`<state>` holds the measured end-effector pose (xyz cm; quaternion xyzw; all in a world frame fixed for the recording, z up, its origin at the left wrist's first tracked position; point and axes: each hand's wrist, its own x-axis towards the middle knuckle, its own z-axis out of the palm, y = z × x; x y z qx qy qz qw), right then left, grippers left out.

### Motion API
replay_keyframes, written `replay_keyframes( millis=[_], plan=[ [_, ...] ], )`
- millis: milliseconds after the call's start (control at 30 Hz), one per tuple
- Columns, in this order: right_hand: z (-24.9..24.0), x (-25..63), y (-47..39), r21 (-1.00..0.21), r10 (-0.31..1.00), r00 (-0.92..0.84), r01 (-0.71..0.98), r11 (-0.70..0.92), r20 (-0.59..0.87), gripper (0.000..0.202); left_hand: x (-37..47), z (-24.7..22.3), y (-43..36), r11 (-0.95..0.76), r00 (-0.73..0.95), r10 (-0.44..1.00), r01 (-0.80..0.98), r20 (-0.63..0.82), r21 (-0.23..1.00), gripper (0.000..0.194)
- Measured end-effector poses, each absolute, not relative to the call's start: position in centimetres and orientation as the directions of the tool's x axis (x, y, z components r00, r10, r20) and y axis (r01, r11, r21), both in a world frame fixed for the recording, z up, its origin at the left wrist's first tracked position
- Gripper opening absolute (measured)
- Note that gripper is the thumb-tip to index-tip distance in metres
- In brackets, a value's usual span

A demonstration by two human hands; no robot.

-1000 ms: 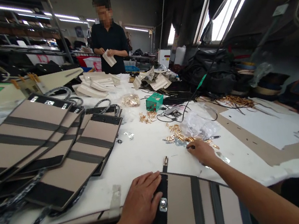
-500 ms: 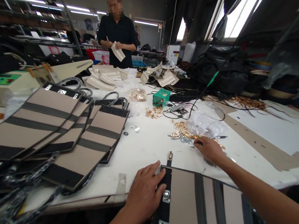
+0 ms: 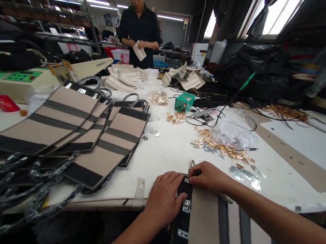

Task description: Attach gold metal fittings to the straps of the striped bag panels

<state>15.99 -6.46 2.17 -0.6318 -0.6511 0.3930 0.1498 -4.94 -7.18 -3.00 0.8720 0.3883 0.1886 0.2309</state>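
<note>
A beige bag panel (image 3: 203, 225) with black bands lies at the near table edge, partly hidden by my right forearm. My left hand (image 3: 164, 196) rests on its dark end strip, fingers stretched out. At the far corner of that strip, my right hand (image 3: 206, 176) pinches a small silver metal plate (image 3: 187, 180) against the panel. Two similar plates, a middle one (image 3: 186, 206) and a nearer one (image 3: 182, 234), sit along the same strip. A metal clasp (image 3: 191, 164) sticks out past the panel's far corner, beside my right fingertips.
Stacked bag panels (image 3: 68, 117) with wrapped handles fill the left side. Gold metal pieces (image 3: 230, 150) and silver plates (image 3: 245, 173) lie to the right, near a green box (image 3: 184, 102) with cables. A co-worker (image 3: 139, 26) stands across the table holding a pale piece.
My right hand has moved left from the gold and silver pieces to the panel's far corner, where a third plate now shows. My left hand stays on the panel. The view has shifted slightly.
</note>
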Motion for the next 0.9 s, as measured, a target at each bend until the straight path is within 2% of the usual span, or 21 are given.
replay_keyframes(
  millis=[133, 667, 733, 900],
  plan=[
    [2.1, 16.5, -6.6, -0.665, 0.945, -0.15, 0.742, -0.086, -0.29, 0.018, -5.0, -2.9, -7.2, -0.603, 0.632, 0.756, 0.572, 0.17, 0.555, 0.053],
    [1.6, 16.3, -6.9, -0.668, 0.943, -0.135, 0.736, -0.111, -0.305, 0.013, -4.9, -3.0, -7.0, -0.603, 0.621, 0.76, 0.563, 0.192, 0.566, 0.052],
    [1.6, 16.1, -7.0, -0.636, 0.946, -0.114, 0.764, -0.112, -0.303, 0.012, -4.9, -3.0, -7.0, -0.602, 0.623, 0.759, 0.56, 0.189, 0.569, 0.051],
    [1.7, 15.5, -7.7, -0.47, 0.97, -0.009, 0.876, -0.109, -0.243, 0.008, -4.7, -2.9, -7.0, -0.583, 0.61, 0.772, 0.564, 0.18, 0.585, 0.049]
  ],
)
